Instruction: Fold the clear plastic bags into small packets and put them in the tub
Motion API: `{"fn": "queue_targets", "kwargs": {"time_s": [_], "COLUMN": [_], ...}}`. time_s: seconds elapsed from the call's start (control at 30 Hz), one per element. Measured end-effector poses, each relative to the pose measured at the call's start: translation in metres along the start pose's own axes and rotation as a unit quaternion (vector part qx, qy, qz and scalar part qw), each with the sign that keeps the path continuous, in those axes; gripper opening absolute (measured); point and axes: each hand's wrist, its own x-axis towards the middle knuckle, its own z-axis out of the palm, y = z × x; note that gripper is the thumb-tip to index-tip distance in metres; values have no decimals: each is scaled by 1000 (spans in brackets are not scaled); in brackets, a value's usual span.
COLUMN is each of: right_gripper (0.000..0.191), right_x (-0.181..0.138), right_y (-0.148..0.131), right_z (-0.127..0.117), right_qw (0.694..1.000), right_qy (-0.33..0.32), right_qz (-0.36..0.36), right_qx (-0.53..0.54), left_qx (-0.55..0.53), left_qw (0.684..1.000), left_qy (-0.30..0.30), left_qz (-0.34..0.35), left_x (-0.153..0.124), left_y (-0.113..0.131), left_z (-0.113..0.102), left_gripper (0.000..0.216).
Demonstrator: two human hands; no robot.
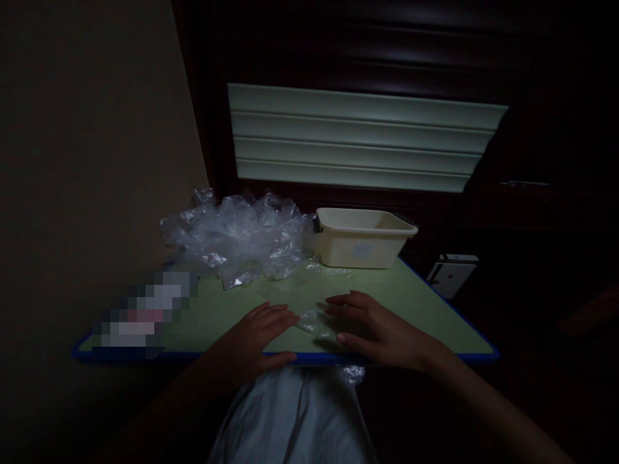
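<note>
My left hand (251, 341) lies flat on the green table (416, 303) near its front edge, fingers stretched out. My right hand (372, 325) also lies flat, fingers spread and pointing left. Between and under the fingertips is a thin clear plastic sheet (309, 319) spread on the tabletop; both hands press on it. The room is dim.
A heap of crumpled clear plastic bags (236, 235) sits at the table's back left. A cream plastic tub (360, 237) stands at the back right. A blurred-out object (145, 312) lies at the left. A white device (452, 274) sits right of the table. White cloth (294, 412) covers my lap.
</note>
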Motion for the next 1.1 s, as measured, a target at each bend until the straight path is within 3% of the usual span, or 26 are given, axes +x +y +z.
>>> {"fn": "queue_targets", "kwargs": {"time_s": [0.13, 0.33, 0.83, 1.1], "right_gripper": [38, 33, 31, 32], "right_x": [5, 9, 8, 5], "right_y": [0, 9, 13, 17], "right_z": [2, 9, 26, 28], "right_qw": [1000, 999, 995, 992], "right_qy": [16, 20, 79, 113], "right_qz": [-11, -43, -44, -47], "right_qx": [7, 21, 32, 38], "left_qx": [-2, -7, 25, 36], "left_qw": [1000, 1000, 998, 997], "left_qy": [8, 20, 41, 11], "left_qz": [5, 7, 34, 72], "left_x": [1, 0, 0, 0], "left_y": [0, -1, -4, -3], "left_z": [-1, 1, 4, 4], "left_gripper": [50, 31, 39, 31]}}
